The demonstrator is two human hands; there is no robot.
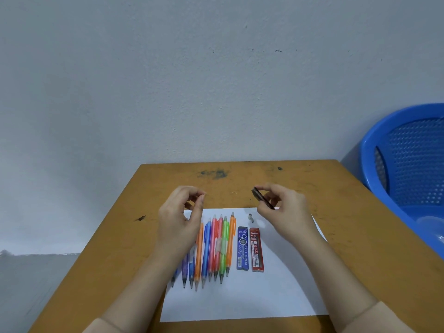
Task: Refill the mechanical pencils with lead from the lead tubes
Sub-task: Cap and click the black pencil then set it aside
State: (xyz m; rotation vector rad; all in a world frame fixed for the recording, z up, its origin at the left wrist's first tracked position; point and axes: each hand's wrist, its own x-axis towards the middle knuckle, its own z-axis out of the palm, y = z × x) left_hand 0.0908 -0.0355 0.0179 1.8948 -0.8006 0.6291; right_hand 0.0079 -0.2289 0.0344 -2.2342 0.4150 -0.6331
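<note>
Looking like early days: left hand (182, 210) pinches a thin lead (222, 194), right hand (283, 210) grips a dark pencil (262, 201) with its end toward the lead, not touching yet. Small cap bits (251, 218) sit on the white paper (276, 296). The other pencils (211, 248) lie in a row beside the blue lead tube (242, 248) and red lead tube (257, 252); can't tell if any are filled. Scuffed wooden table (355, 236), grey wall (168, 80), blue perforated plastic thing (408, 152) on the right.
</note>
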